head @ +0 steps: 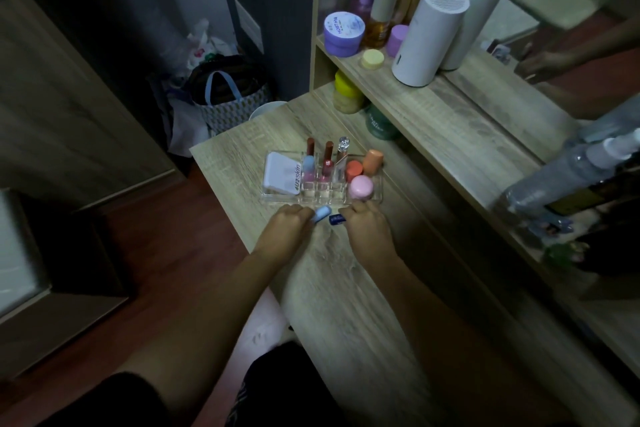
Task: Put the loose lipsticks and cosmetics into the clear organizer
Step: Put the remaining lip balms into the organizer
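Head view: I'm pinching a pale-blue lipstick (322, 213) in my left hand (289, 224), my right hand (367, 224) gripping a dark-blue tube (337, 219); each should go upright into a free slot of the clear organizer (377, 198).

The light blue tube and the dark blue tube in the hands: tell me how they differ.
The light blue tube is pale and matte, in the left hand's grip; the dark blue tube is deep navy and glossy, in the right hand's grip. The light one looks thicker and points up toward the clear organizer; the dark one lies nearly level. Both are short, held just in front of the organizer and not yet in it.
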Demonstrator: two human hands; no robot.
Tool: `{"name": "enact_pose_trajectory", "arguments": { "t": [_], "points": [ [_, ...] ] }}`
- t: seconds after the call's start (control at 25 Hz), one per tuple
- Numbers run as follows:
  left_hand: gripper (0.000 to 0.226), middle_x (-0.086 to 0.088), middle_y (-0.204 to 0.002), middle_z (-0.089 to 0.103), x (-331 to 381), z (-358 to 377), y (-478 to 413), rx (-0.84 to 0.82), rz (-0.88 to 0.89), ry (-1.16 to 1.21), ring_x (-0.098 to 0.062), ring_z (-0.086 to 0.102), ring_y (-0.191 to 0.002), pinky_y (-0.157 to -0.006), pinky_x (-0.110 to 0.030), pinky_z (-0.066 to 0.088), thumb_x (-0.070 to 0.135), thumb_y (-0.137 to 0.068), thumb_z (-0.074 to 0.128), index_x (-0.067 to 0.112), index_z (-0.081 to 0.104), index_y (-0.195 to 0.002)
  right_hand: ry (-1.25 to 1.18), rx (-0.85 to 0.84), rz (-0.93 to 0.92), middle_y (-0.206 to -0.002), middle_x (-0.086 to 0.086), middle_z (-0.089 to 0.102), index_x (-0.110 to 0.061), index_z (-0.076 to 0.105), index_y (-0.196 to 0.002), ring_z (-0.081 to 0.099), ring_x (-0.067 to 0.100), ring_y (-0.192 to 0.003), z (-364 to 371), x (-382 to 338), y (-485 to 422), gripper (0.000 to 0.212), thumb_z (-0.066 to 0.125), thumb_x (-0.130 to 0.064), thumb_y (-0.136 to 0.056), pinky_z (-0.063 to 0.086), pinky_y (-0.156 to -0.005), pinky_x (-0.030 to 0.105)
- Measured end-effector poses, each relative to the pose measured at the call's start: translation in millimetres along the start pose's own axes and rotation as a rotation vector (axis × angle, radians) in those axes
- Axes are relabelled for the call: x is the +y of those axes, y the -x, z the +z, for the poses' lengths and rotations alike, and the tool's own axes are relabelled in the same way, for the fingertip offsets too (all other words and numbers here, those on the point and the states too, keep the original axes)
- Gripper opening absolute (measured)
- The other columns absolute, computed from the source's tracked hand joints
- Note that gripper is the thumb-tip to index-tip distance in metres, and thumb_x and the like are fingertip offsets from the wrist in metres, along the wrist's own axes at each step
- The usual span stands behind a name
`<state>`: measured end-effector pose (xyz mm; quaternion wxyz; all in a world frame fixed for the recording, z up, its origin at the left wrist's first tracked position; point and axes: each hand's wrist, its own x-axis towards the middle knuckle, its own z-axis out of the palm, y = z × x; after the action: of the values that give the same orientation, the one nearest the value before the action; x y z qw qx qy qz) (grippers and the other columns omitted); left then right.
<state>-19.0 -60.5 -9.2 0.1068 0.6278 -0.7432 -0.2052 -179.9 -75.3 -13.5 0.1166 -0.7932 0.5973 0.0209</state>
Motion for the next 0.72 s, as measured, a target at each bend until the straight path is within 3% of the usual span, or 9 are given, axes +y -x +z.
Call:
{"name": "enact_pose_trajectory", "arguments": {
  "t": [0.16,0.4,0.48,0.64,0.72],
  "points": [
    [0.018,-0.022,-0.091,0.065,-13,3,23,0.028,-0.067,0.026,-0.037,0.059,-0.088,-0.072,-0.040,0.043,0.014,-0.085,0.060,-0.001,0.064,-0.094,0.045,-0.078,-0.058,-0.128,0.012,0.053,-0.011,0.055,-0.122,0.045,0.028,-0.119,-1,-11,-1,0.033,0.044,-0.009,-0.091,0.035,-0.100,0.037],
    [0.037,-0.018,-0.109,0.064,-11,4,16,-0.016,-0.206,0.085,-0.033,0.059,-0.100,-0.081,-0.035,0.042,0.023,-0.083,0.066,0.006,0.061,-0.115,-0.081,-0.069,-0.047,-0.120,0.014,0.060,-0.009,0.053,-0.119,0.053,0.032,-0.112,0,-27,1,0.033,0.047,-0.002,-0.087,0.041,-0.091,0.037],
    [0.034,-0.017,-0.105,0.067,-13,0,14,-0.005,-0.258,0.152,-0.031,0.062,-0.095,-0.077,-0.034,0.045,0.023,-0.080,0.069,0.008,0.065,-0.110,-0.296,0.033,0.056,-0.117,0.013,0.063,-0.010,0.057,-0.119,0.057,0.030,-0.108,-1,-23,4,0.034,0.054,-0.004,-0.086,0.044,-0.087,0.034],
    [0.021,-0.010,-0.090,0.071,-10,-16,14,0.188,-0.273,0.407,-0.023,0.065,-0.080,-0.073,-0.030,0.051,0.021,-0.075,0.072,0.010,0.068,-0.093,-0.929,0.295,0.269,-0.104,0.007,0.071,-0.010,0.064,-0.110,0.067,0.018,-0.091,-5,-21,9,0.028,0.067,-0.006,-0.083,0.045,-0.070,0.009],
    [0.017,-0.004,-0.085,0.070,-5,-25,5,0.322,-0.227,0.460,-0.017,0.064,-0.076,-0.072,-0.029,0.052,0.018,-0.077,0.071,0.011,0.068,-0.092,-1.063,0.356,0.274,-0.104,0.007,0.072,-0.009,0.063,-0.111,0.067,0.013,-0.089,-8,-27,3,0.030,0.069,-0.006,-0.081,0.050,-0.074,0.013]
  ]
}}
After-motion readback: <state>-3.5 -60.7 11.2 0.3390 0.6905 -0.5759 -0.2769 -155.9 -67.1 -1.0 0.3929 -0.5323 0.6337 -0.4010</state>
